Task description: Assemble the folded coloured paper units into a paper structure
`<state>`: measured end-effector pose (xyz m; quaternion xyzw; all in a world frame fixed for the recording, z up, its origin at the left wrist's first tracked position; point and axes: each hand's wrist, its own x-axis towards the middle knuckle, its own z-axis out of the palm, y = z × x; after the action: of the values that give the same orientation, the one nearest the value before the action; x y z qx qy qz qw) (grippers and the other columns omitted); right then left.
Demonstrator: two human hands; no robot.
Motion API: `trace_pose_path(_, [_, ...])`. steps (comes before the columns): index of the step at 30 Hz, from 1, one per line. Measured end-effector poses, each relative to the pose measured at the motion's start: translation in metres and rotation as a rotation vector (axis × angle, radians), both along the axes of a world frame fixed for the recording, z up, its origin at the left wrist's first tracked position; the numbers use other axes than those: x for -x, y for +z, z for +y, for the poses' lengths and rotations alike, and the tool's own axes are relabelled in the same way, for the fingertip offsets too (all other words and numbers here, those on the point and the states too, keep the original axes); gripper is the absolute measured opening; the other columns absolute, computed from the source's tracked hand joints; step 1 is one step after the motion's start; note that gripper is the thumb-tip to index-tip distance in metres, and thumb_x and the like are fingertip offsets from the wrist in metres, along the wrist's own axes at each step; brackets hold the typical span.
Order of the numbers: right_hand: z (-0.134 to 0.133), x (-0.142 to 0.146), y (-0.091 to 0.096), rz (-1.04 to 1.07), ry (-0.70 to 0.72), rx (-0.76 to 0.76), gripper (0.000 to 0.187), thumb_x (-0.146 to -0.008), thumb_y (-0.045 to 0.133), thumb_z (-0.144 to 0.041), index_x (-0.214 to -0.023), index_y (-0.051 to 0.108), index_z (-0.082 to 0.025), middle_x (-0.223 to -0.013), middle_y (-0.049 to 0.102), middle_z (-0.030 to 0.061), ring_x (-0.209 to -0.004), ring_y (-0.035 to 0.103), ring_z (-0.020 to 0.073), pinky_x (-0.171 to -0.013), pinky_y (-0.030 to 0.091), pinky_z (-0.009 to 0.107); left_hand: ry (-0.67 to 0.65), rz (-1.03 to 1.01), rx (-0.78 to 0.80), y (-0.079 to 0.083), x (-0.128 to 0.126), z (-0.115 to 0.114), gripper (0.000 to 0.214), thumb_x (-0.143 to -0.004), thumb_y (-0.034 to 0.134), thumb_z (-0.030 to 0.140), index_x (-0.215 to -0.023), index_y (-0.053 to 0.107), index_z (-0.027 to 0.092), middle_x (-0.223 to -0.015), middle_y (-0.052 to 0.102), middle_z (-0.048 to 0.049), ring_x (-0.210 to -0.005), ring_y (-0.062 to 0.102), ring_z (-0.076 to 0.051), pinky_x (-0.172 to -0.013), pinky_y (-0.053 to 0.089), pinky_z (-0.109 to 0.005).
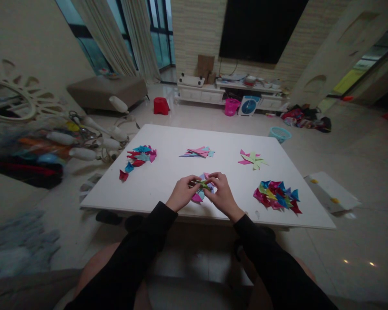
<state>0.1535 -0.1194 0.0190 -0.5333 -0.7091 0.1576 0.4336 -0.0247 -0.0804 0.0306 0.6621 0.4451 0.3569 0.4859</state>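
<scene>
Near the front edge of the white table point(168, 191), my left hand point(183, 192) and my right hand point(222, 193) are close together. Between them is a small green folded paper piece point(204, 185), pinched by the fingers of both hands. Just beneath and behind it lie pink, lilac and pale blue folded papers point(198, 196), partly covered by my hands. How the green piece joins the papers below is hidden by my fingers.
Shiny folded paper pieces lie in piles at the left point(141, 156) and right point(276, 196). Flat paper strips point(198, 152) sit at the back middle, with pink and green strips point(254, 160) to their right. A white box point(331, 192) stands beyond the table's right edge.
</scene>
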Motion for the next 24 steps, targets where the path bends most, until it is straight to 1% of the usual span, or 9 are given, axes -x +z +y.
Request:
trace_pose_path(4, [0.002, 0.004, 0.001, -0.05, -0.006, -0.032, 0.006, -0.084, 0.07, -0.017, -0.087, 0.067, -0.022, -0.109, 0.06, 0.0085, -0.108, 0.053, 0.0267, -0.095, 0.048, 0.046, 0.003, 0.041, -0.036, 0.001, -0.001, -0.001, 0.018, -0.084, 0.064, 0.025, -0.097, 0.073, 0.016, -0.096, 0.077, -0.0072, -0.081, 0.071, -0.018, -0.074, 0.057, -0.028])
trace_pose_path(7, [0.001, 0.007, 0.004, -0.078, -0.008, -0.023, 0.007, -0.086, 0.067, -0.016, -0.085, 0.067, -0.023, -0.108, 0.061, 0.0088, -0.108, 0.054, 0.027, -0.095, 0.048, 0.046, 0.003, 0.063, -0.059, 0.0, -0.001, -0.002, 0.019, -0.085, 0.062, 0.023, -0.098, 0.073, 0.017, -0.097, 0.076, -0.0069, -0.081, 0.07, -0.017, -0.073, 0.057, -0.028])
trace_pose_path(11, [0.001, 0.009, 0.005, -0.111, -0.018, -0.018, 0.009, -0.086, 0.064, -0.014, -0.085, 0.067, -0.023, -0.108, 0.062, 0.0092, -0.107, 0.054, 0.0276, -0.095, 0.048, 0.047, 0.0, 0.077, -0.069, -0.001, -0.001, -0.002, 0.02, -0.085, 0.061, 0.02, -0.1, 0.073, 0.017, -0.097, 0.075, -0.0066, -0.079, 0.069, -0.016, -0.071, 0.057, -0.027])
trace_pose_path(15, [0.004, 0.01, 0.001, -0.144, -0.024, -0.003, 0.009, -0.084, 0.066, -0.014, -0.081, 0.066, -0.022, -0.105, 0.062, 0.0091, -0.106, 0.053, 0.0279, -0.094, 0.048, 0.046, 0.014, 0.108, -0.107, -0.001, -0.001, -0.003, 0.02, -0.082, 0.06, 0.013, -0.097, 0.072, 0.017, -0.099, 0.075, -0.006, -0.08, 0.067, -0.015, -0.071, 0.055, -0.026])
trace_pose_path(19, [0.006, 0.012, -0.002, -0.141, -0.017, 0.002, 0.009, -0.084, 0.067, -0.014, -0.079, 0.066, -0.022, -0.102, 0.063, 0.0086, -0.103, 0.053, 0.0271, -0.093, 0.047, 0.045, 0.028, 0.141, -0.152, -0.001, -0.001, -0.004, 0.021, -0.081, 0.06, 0.011, -0.098, 0.071, 0.017, -0.098, 0.074, -0.0055, -0.08, 0.066, -0.015, -0.071, 0.054, -0.026])
trace_pose_path(24, [0.007, 0.015, -0.002, -0.103, 0.014, -0.021, 0.01, -0.086, 0.066, -0.014, -0.08, 0.066, -0.021, -0.101, 0.063, 0.008, -0.102, 0.053, 0.0261, -0.092, 0.047, 0.043, 0.04, 0.149, -0.156, -0.003, 0.0, -0.003, 0.024, -0.084, 0.06, 0.012, -0.106, 0.068, 0.017, -0.103, 0.072, -0.0062, -0.085, 0.067, -0.015, -0.075, 0.054, -0.027])
